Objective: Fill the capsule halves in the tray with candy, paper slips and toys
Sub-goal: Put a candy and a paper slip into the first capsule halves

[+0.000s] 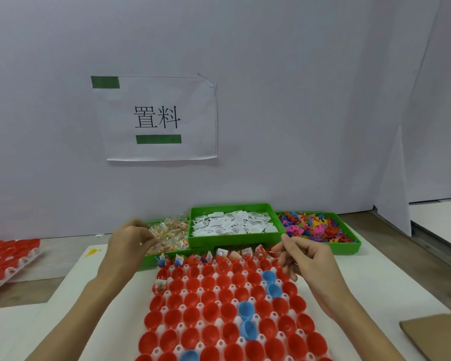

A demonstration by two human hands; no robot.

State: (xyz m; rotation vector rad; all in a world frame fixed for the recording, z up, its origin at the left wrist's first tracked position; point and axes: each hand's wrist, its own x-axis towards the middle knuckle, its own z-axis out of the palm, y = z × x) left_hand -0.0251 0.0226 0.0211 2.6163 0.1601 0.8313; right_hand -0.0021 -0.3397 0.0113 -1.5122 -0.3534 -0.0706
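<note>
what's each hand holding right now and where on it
Left hand pinches a clear candy packet by its edge over the candy bin. Right hand: cannot tell.

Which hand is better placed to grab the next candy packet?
Left. The left hand hovers at the candy bin, fingers nearly on the packets; the right hand sits nearer the toy bin.

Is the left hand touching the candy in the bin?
Touching. The head view shows the left hand at the candy bin, its fingertips pinching a clear wrapper at the near-left edge of the pile.
</note>
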